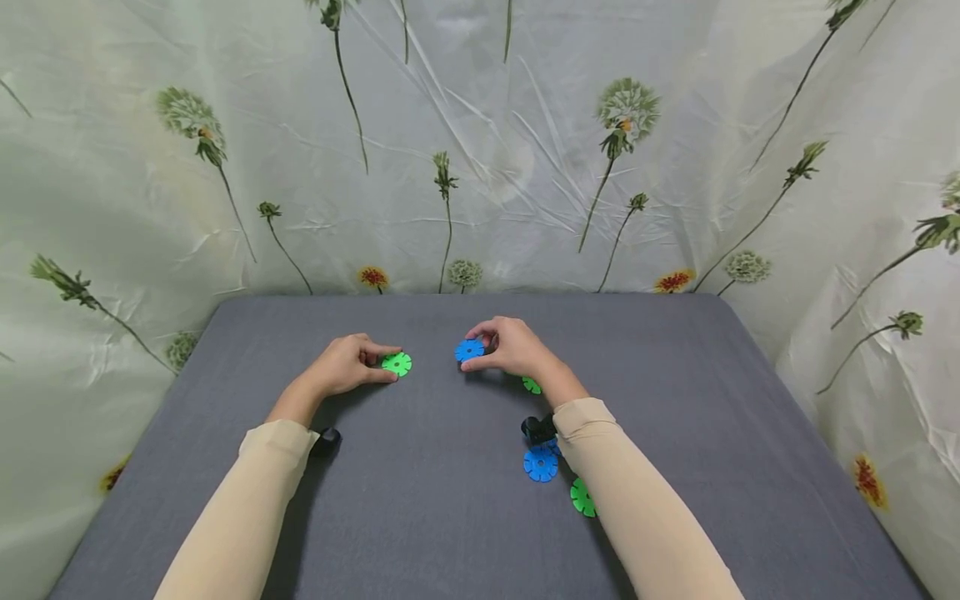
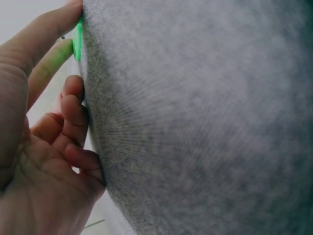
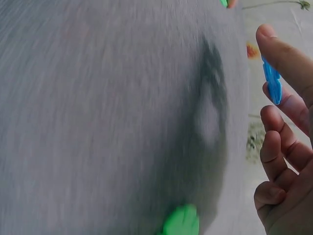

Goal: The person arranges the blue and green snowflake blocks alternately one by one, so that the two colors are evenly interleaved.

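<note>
My left hand [image 1: 347, 365] pinches a green notched disc [image 1: 397, 364] between thumb and index finger, low at the table's surface. In the left wrist view that green disc [image 2: 77, 43] shows edge-on at the fingertips. To the right, my right hand [image 1: 512, 347] pinches a blue notched disc [image 1: 469, 350] between thumb and a finger. The right wrist view shows the blue disc [image 3: 272, 82] held above the cloth, which bears the hand's shadow. Under the right wrist lies another green disc [image 1: 532, 385], partly hidden by the arm.
Near the right forearm lie blue discs [image 1: 541, 465], partly overlapping, and a green disc [image 1: 582, 497] partly covered by the sleeve. A grey cloth covers the table [image 1: 420, 517]. Behind it hangs a flower-printed curtain [image 1: 510, 225].
</note>
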`<state>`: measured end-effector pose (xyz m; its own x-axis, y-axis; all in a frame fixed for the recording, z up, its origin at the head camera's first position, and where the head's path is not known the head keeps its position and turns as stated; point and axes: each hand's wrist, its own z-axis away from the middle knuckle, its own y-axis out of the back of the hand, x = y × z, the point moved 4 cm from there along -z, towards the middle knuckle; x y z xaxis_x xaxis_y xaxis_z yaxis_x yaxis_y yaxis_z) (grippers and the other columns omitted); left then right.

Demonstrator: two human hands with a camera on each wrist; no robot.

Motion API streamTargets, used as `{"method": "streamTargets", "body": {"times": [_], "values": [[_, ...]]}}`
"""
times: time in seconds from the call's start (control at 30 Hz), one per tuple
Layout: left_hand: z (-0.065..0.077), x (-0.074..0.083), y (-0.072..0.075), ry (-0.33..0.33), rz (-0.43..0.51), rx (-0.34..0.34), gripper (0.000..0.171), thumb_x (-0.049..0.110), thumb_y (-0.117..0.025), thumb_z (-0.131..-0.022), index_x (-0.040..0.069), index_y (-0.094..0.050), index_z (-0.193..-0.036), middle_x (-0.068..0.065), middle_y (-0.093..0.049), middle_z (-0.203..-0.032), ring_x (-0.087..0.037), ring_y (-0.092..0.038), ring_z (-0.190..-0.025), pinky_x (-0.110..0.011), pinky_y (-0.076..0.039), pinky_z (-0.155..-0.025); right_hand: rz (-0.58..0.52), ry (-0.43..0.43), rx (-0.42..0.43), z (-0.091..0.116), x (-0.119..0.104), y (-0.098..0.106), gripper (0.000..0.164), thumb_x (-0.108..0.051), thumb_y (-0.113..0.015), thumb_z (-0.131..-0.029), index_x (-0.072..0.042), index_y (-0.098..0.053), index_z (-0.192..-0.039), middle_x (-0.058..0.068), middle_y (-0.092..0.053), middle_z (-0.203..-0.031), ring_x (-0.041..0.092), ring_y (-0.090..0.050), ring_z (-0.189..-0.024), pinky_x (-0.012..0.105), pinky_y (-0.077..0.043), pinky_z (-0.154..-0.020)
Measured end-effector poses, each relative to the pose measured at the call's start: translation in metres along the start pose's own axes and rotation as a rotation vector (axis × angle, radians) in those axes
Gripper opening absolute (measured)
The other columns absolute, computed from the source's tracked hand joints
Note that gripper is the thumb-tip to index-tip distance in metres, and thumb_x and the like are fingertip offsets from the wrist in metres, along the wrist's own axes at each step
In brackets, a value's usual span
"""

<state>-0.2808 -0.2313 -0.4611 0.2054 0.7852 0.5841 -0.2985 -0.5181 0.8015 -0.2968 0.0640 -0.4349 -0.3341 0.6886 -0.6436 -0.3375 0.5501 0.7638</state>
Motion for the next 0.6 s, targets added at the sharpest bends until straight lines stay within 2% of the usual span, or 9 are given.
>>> {"method": "streamTargets", "body": {"times": [0.3,0.6], "values": [[-0.003,-0.002,-0.001,0.01,-0.007,0.007,0.056,0.035,-0.089,-0.09,0.02,-0.073,-0.142,-0.004,-0.058,-0.087,-0.019,-0.049,-0.08,-0.033,-0.04,-0.071,0.022,0.008,-0.026,-0.018,-0.022,-0.02,0.047,-0.041,-0.092,-0.087,-0.019,-0.079,-0.126,-0.001,-0.061,-0.094,0.016,-0.055,-0.091,0.028,-0.044,-0.079],[-0.004,-0.002,-0.002,0.01,-0.012,-0.004,0.056,0.036,-0.088,-0.091,0.02,-0.073,-0.143,-0.005,-0.059,-0.088,-0.02,-0.049,-0.08,-0.034,-0.04,-0.071,0.032,-0.013,-0.061,-0.025,-0.024,-0.038,0.047,-0.042,-0.09,-0.088,-0.022,-0.077,-0.129,-0.003,-0.063,-0.092,0.014,-0.056,-0.086,0.029,-0.044,-0.079]]}}
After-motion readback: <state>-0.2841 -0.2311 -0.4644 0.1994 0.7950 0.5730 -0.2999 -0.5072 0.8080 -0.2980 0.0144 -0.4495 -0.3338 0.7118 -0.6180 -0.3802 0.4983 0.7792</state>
